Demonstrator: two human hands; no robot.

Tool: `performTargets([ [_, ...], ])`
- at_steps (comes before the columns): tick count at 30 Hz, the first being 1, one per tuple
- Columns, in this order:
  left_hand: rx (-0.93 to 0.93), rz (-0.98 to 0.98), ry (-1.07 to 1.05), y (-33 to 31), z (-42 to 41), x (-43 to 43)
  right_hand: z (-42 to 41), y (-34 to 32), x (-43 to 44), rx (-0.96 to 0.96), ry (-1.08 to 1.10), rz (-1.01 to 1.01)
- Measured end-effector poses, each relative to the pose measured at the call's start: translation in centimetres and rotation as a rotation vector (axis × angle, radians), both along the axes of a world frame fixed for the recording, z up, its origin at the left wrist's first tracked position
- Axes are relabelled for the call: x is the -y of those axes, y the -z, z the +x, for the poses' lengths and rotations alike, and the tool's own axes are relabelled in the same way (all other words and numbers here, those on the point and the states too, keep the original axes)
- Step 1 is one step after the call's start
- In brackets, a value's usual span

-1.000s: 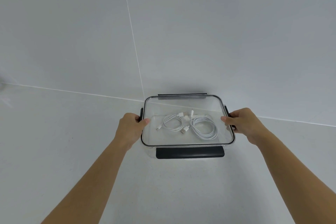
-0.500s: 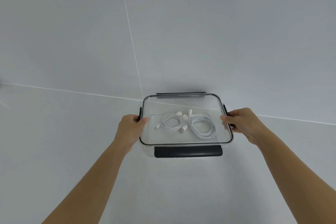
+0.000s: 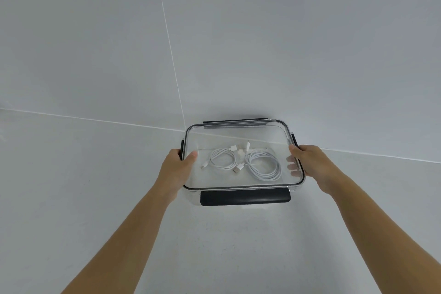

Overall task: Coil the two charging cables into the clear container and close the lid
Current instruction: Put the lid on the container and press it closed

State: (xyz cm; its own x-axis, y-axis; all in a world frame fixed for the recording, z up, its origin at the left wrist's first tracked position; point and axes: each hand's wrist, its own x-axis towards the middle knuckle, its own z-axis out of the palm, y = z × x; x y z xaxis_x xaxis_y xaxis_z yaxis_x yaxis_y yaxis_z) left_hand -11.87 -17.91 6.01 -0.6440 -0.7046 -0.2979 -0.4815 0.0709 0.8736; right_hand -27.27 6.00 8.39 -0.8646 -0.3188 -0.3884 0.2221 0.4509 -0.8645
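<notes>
Newly curled round the lid, the fingers of my right hand match my left hand, both gripping to seat it over coiled cables in the clear container.

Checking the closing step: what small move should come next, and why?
Probably press the left side latch down with the left hand: both cables lie coiled inside, the lid sits on the clear container, and the front latch looks folded down.
</notes>
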Motion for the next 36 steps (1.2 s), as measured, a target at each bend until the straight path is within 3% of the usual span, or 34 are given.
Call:
performTargets([
  [7, 0.005, 0.110, -0.014, -0.6, -0.2, 0.9, -0.4, -0.1, -1.3, 0.309, 0.046, -0.225],
  [17, 0.028, 0.180, 0.009, -1.1, -0.3, 1.3, -1.3, 0.9, -0.9, 0.364, 0.205, -0.305],
  [19, 0.096, 0.055, -0.002, -1.4, -0.7, 1.8, -1.4, 0.8, -0.8, 0.368, 0.223, -0.314],
  [21, 0.125, -0.208, -0.009, -2.0, -1.3, 2.3, -1.5, 0.9, -0.7, 0.383, 0.239, -0.335],
  [23, 0.080, -0.471, 0.014, -2.8, -2.0, 2.4, -1.6, 1.0, -0.8, 0.391, 0.254, -0.361],
  [25, -0.001, -0.607, 0.092, -3.6, -2.9, 2.2, -1.8, 1.1, -0.7, 0.378, 0.270, -0.369],
  [33, -0.099, -0.770, 0.427, -4.5, -6.7, -1.4, -2.1, 1.3, -0.8, 0.444, 0.304, -0.386],
  [36, 0.030, -0.814, 0.672, -3.7, -6.9, -3.7, -1.8, 1.2, -0.9, 0.349, 0.265, -0.351],
])
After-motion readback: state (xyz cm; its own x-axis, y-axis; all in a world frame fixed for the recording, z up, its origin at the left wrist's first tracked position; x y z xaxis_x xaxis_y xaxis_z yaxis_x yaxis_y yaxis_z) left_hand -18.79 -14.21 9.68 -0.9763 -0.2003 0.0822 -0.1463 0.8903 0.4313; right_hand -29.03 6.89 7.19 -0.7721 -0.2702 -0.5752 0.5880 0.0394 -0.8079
